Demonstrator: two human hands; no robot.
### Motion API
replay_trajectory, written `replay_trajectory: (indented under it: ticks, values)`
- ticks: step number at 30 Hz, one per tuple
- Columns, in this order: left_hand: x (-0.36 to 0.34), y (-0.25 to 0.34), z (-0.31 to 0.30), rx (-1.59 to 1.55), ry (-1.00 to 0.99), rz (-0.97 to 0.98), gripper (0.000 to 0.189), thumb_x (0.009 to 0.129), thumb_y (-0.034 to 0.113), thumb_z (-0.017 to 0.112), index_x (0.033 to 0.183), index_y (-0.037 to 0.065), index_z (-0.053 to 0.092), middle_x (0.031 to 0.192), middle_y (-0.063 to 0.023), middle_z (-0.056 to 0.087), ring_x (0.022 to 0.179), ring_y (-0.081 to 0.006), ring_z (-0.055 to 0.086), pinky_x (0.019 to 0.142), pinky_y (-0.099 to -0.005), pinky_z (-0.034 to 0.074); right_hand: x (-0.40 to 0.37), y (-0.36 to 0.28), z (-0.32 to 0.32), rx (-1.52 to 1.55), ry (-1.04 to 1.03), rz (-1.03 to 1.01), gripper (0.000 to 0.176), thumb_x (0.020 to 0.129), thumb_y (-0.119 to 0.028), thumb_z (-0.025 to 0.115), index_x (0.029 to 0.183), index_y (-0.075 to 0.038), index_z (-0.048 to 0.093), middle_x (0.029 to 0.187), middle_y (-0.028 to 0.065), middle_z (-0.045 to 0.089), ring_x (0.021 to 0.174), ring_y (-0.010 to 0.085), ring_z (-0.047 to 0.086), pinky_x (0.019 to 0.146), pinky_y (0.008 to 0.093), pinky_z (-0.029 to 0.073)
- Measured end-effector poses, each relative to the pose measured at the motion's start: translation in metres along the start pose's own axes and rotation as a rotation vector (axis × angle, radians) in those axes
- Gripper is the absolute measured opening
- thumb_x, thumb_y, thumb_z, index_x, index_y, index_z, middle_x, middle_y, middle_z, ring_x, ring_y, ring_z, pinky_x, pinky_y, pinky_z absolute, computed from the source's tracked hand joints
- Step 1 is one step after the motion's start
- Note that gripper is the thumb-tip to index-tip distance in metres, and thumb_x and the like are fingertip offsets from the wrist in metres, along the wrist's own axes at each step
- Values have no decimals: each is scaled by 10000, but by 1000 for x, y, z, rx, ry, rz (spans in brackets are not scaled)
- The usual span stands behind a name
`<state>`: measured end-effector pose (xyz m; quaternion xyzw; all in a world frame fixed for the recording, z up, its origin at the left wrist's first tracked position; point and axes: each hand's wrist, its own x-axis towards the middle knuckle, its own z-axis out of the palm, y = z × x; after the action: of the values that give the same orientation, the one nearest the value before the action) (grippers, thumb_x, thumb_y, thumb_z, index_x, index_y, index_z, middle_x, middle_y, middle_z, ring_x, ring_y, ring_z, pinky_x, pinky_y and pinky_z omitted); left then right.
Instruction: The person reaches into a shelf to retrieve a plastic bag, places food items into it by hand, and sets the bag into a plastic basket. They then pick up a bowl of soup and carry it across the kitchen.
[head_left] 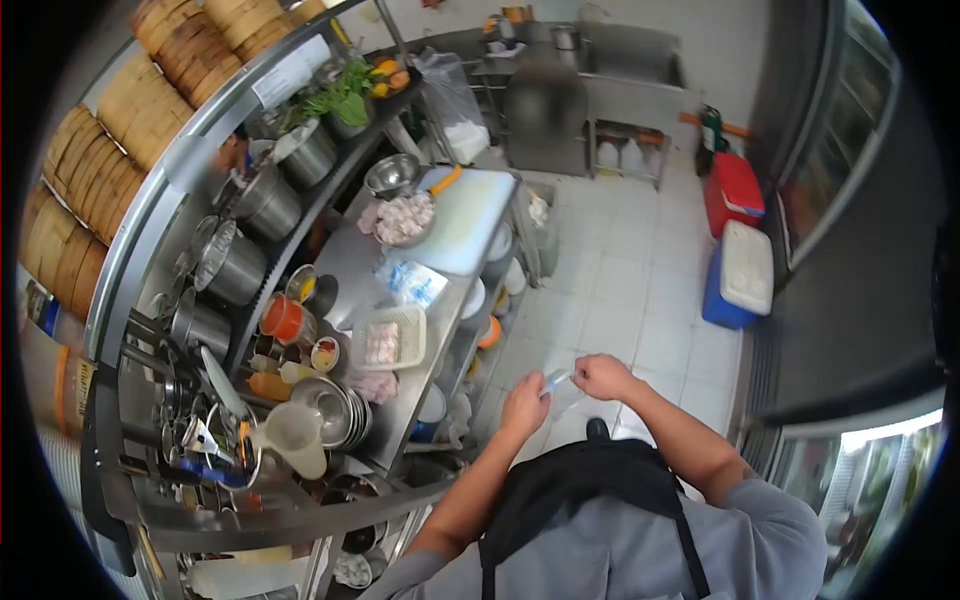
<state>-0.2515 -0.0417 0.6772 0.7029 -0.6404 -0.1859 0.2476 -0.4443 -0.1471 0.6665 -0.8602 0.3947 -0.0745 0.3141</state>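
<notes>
My left hand (525, 404) is closed in front of my black apron, holding one end of a small clear plastic piece with blue on it (556, 380). Close by on the right, my right hand (603, 377) is closed on the other end of this plastic. Both hands are over the tiled floor, to the right of the steel counter (440, 350). On that counter are a bowl of pale meat pieces (405, 218), a blue and white packet (412, 283) and a basket with pink meat (390, 338).
Bamboo steamers (85, 170) and steel pots (230, 262) fill the shelves on the left. A white cutting board (468, 220) lies at the counter's far end. Red (735, 195) and blue (738, 275) coolers stand on the floor at the right. A sink (632, 55) is at the back.
</notes>
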Motion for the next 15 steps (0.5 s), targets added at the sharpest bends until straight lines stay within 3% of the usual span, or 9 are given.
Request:
replay_trajectory:
  ticks: [4, 8, 13, 15]
  values:
    - [47, -30, -22, -58, 104, -251, 155, 807, 79, 615, 933, 53, 528, 874, -221, 624, 857, -449, 609, 744, -518, 483, 98, -21, -43, -83, -225, -213, 289, 838, -339, 631, 862, -53, 661, 828, 174, 673, 815, 380, 651, 734, 497, 517]
    - [82, -46, -57, -181, 214, -529, 199, 784, 94, 647, 923, 44, 514, 783, -197, 620, 774, -416, 620, 681, -491, 475, 205, -35, -37, -237, -331, -441, 263, 803, -305, 633, 863, -51, 664, 843, 168, 679, 838, 376, 661, 738, 499, 525]
    - [133, -76, -74, -251, 317, -555, 210, 789, 80, 656, 955, 48, 533, 768, -179, 616, 744, -391, 616, 673, -466, 480, 315, -55, -61, -294, -498, -527, 284, 811, -282, 630, 959, -49, 697, 905, 167, 699, 879, 352, 680, 762, 474, 539]
    - [165, -89, -78, -301, 368, -595, 226, 800, 87, 672, 991, 46, 557, 774, -170, 624, 737, -377, 621, 678, -447, 488, 365, -45, -71, -85, -568, -568, 285, 827, -281, 630, 973, -46, 698, 904, 171, 698, 880, 361, 672, 779, 471, 534]
